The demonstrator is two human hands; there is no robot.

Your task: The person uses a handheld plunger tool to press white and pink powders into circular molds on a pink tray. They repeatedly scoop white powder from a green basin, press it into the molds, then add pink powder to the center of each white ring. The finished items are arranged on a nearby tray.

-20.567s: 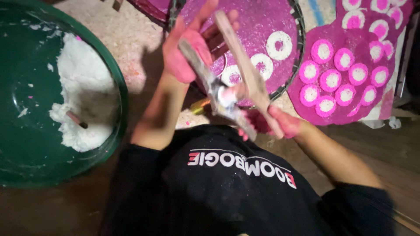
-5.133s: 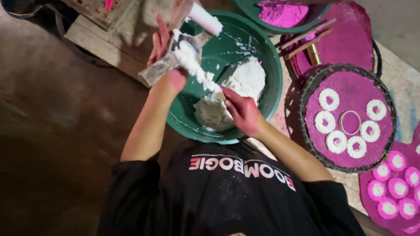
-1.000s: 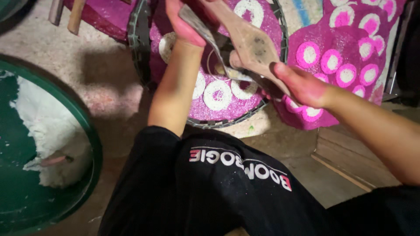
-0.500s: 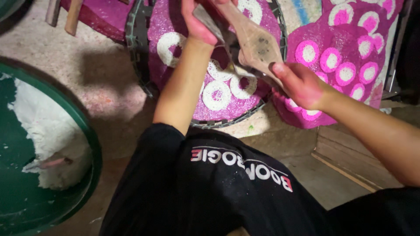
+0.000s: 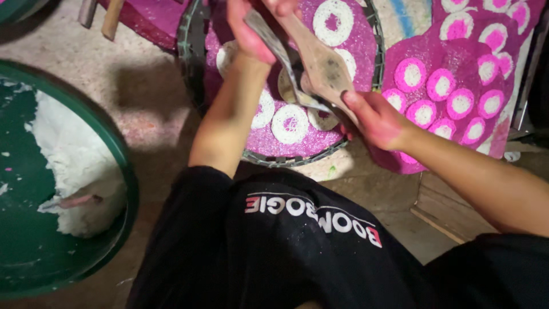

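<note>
My left hand point(image 5: 250, 31) grips the upper end of a wooden paddle tool point(image 5: 322, 64) that has a thin metal strip point(image 5: 283, 60) alongside it. My right hand point(image 5: 373, 121), stained pink, holds the tool's lower end. The tool is tilted above a round tray point(image 5: 286, 162) with a pink, glittery surface. White rings with pink centres point(image 5: 290, 123) lie on that tray, under and beside the tool. The top of the tool is cut off by the frame edge.
A large green basin point(image 5: 127, 171) at the left holds a lump of white paste point(image 5: 77, 163) with a small stick point(image 5: 74, 201) in it. A pink sheet point(image 5: 457, 54) with several pink-and-white discs lies at the right. Wooden handles point(image 5: 111, 17) rest at the top left.
Both hands keep their hold on the paddle tool. Its lower end and my right hand have dropped slightly towards the near side of the round tray.
</note>
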